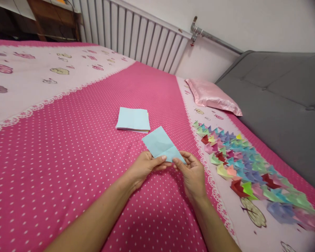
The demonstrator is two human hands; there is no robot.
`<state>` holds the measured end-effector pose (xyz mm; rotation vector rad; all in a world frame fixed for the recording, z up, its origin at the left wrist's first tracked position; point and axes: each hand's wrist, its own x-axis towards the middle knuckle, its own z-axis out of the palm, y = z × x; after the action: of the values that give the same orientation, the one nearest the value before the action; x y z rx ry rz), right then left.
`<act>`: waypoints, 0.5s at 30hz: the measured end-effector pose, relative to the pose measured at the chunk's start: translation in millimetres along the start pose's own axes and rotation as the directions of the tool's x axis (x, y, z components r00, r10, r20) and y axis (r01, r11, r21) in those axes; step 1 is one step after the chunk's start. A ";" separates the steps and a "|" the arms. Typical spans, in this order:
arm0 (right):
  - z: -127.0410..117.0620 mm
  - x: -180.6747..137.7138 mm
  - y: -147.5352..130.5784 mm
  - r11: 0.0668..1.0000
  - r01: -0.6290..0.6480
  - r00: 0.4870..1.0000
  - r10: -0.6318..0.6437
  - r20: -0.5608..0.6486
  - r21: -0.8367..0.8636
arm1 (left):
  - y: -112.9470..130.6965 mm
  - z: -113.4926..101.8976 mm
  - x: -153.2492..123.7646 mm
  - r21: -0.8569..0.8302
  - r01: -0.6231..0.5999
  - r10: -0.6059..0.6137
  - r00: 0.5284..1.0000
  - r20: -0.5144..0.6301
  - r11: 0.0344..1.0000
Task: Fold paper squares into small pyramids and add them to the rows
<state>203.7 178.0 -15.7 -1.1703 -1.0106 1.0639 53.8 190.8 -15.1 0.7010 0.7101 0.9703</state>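
Both hands grip a light blue sheet of paper (160,141) above the bed, its near edge folded over and a crease showing across it. My left hand (144,166) pinches the lower left of the fold with the thumb on top. On the lower right corner, my right hand (191,171) has its thumb pressed over the paper and its fingers behind. Just beyond the hands lies a stack of paper (133,118), pale blue on top, with edges of other colours peeking out at its side.
Rows of small folded paper boats (241,164) in many colours stand on the right of the bed. A pink pillow (212,96) leans near the grey headboard (278,84). The polka-dot bedspread (68,150) stretches to a white radiator (136,31) by the wall.
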 end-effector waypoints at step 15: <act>-2.7 1.4 1.2 0.997 -0.060 0.997 0.062 0.047 -0.056 | -0.4 -2.9 2.9 0.105 -0.016 0.029 0.992 -0.122 0.994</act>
<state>206.5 179.0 -17.1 -1.2313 -1.0526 1.1236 52.8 193.8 -17.7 0.7459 0.8683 1.0092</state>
